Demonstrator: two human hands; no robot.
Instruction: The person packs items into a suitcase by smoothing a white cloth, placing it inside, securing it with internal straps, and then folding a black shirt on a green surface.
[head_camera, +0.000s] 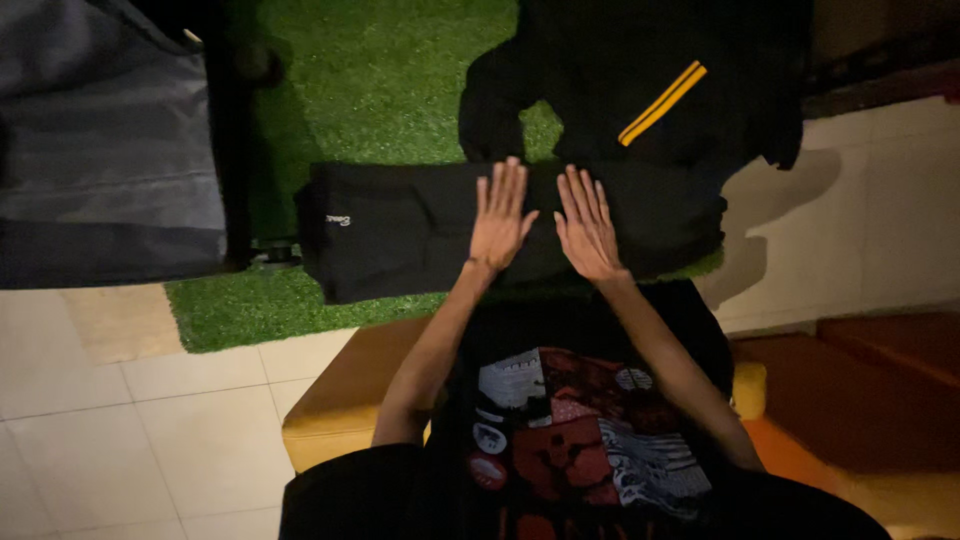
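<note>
Head view, dim light. Both hands flat, fingers spread wide, palms down, holding nothing. Left hand (499, 218) and right hand (585, 228) lie side by side, just apart, pressing on a folded black garment (400, 232). The garment is a long band lying across the near edge of a green turf mat (360, 80); its left end bears a small pale mark, and its right end reaches the mat's right edge. Beyond it, touching or overlapping its far side, lies a second black garment (610, 70) with a yellow double stripe (662, 102). A dark grey bag (105, 150) stands at the mat's left edge. Pale tiled floor (120, 430) surrounds the mat. The person sits on a yellow-brown cushioned seat (335, 395), wearing a black printed shirt (570, 430).
</note>
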